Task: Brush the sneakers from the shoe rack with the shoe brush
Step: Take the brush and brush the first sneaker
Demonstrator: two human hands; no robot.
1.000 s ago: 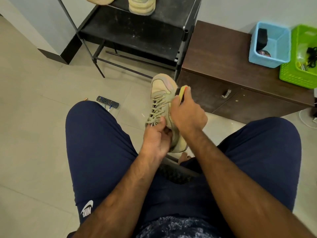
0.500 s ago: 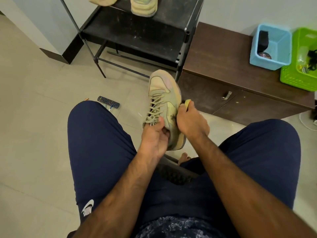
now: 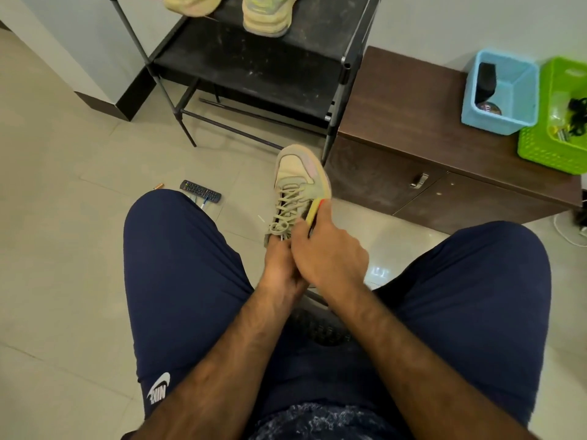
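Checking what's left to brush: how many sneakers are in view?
3. One sneaker is in the left hand; two more sneakers sit on the shoe rack, cut off by the frame. Others may be hidden.

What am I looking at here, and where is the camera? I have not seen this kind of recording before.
There is no machine: a seated person works with bare hands, and the one camera sits on their head, looking down over their knees. The left hand grips a tan sneaker near its heel end, toe pointing away. The right hand holds a yellow brush against the sneaker's side. Ahead stands a black shoe rack with more sneakers on a shelf. A remote control lies on the tiled floor. To the right, a brown cabinet carries a blue basket and a green basket.
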